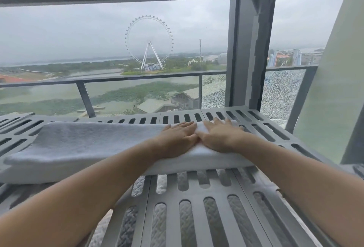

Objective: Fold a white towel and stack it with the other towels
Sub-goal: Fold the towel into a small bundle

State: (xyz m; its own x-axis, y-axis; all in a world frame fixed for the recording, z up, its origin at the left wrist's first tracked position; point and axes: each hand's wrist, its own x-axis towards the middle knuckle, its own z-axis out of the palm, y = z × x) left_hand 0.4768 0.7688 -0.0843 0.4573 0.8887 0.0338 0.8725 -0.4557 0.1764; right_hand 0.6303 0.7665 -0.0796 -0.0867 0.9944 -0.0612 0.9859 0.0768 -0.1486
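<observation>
Head view: white towel point(88, 144) lies folded lengthwise in a long thick band across the slotted grey shelf point(197, 192), from the shelf's left edge toward its back-right part. L hand point(178, 137) & R hand point(221, 135) both rest palm-down on the towel's right end, fingers straight & close together, pressing flat w/ thumbs side by side (they seem to touch). Thru the front slots, white knobbly fabric point(159, 225) shows underneath; can't tell what it is. Beyond the shelf's back edge: glass railing point(137, 97), a cracked pane point(214, 93) at its right, Ferris wheel point(149, 43) far off.
</observation>
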